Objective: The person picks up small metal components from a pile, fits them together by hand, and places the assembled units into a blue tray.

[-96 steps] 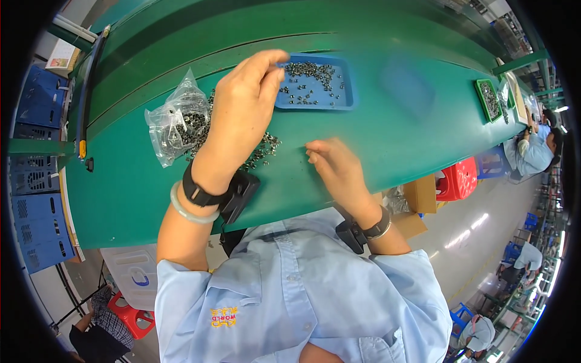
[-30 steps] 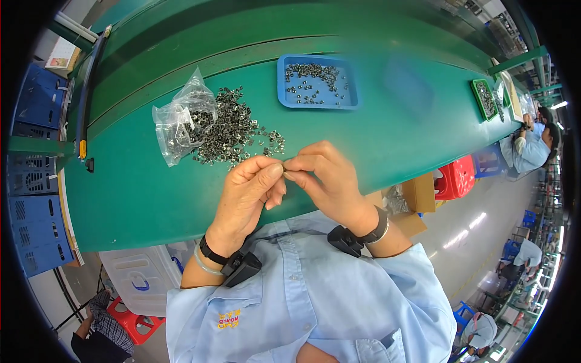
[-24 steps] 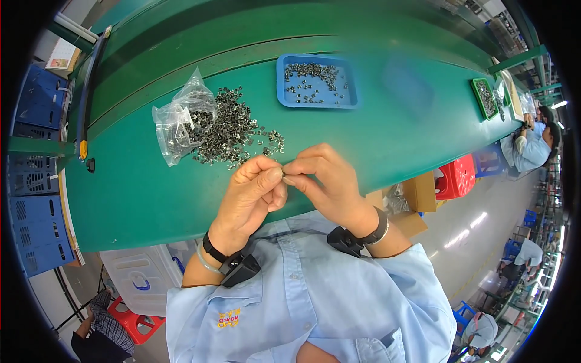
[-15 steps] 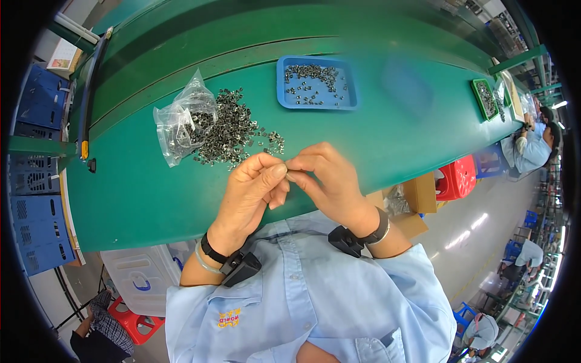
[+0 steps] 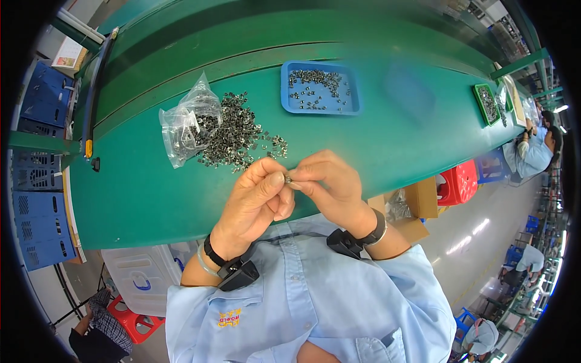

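Note:
My left hand (image 5: 257,196) and my right hand (image 5: 328,184) meet fingertip to fingertip above the near part of the green table (image 5: 133,212). Pinched between both thumbs and forefingers is a small metal part (image 5: 287,179), dark and shiny; its exact kind is too small to make out. Just beyond my left hand lies a loose pile of small black and silver metal parts (image 5: 233,133). Some of them spill from a clear plastic bag (image 5: 181,136) at the pile's left side. Farther back stands a blue tray (image 5: 290,109) with similar parts scattered in it.
A green tray (image 5: 478,91) of small parts sits at the table's far right. Below the right edge are an open cardboard box (image 5: 420,196) and a red stool (image 5: 458,183). Blue crates (image 5: 41,227) stack at the left. Other people sit at right and lower left.
The small metal part now shows between my fingertips, where it was mostly covered before. My hands have shifted slightly, and the view has tilted a little, moving the table's things down in the picture.

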`<state>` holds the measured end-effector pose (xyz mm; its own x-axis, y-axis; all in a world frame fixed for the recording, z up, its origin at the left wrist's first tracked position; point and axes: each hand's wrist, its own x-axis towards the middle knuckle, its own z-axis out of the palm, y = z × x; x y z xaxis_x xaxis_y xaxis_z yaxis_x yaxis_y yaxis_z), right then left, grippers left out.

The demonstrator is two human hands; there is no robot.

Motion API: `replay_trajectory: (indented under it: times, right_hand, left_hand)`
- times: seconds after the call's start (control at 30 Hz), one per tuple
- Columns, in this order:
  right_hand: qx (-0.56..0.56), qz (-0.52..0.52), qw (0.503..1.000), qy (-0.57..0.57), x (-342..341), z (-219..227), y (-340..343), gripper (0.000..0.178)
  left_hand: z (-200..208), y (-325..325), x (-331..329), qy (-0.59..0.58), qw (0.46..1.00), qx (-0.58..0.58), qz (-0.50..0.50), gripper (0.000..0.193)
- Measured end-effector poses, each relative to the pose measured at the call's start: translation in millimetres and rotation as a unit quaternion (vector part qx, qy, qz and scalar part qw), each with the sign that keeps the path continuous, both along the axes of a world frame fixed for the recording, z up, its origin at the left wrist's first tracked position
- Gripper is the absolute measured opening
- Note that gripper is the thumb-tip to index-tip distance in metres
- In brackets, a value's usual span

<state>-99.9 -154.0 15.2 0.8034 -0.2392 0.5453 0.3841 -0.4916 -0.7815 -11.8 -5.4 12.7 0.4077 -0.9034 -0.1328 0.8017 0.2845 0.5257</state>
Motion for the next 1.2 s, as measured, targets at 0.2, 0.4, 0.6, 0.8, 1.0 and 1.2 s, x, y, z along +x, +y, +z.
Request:
replay_trajectory:
  times: [0.2, 0.4, 0.6, 0.8, 1.0, 1.2]
  right_hand:
    - [-0.018, 0.012, 1.000, -0.018, 2, 2, -1, 0.014]
    - [-0.005, 0.016, 1.000, -0.001, 3, 2, -2, 0.014]
    - [0.037, 0.004, 0.999, 0.024, 4, 3, 1, 0.014]
    - [0.026, 0.002, 0.999, 0.020, 5, 6, 0, 0.015]
    - [-0.020, 0.031, 0.999, 0.000, 5, 5, -5, 0.016]
    - [-0.063, 0.038, 0.997, -0.006, 8, 7, -9, 0.016]
  left_hand:
    - [2, 0, 0, -0.009, 1.000, 0.006, 0.001, 0.017]
    - [4, 1, 2, -0.020, 1.000, 0.015, -0.003, 0.016]
    - [4, 0, -1, -0.013, 1.000, 0.023, 0.013, 0.016]
    - [5, -1, -1, -0.018, 0.999, 0.028, 0.020, 0.015]
    - [10, 2, 3, -0.057, 0.997, 0.054, 0.000, 0.013]
    - [15, 3, 6, -0.110, 0.989, 0.101, 0.004, 0.014]
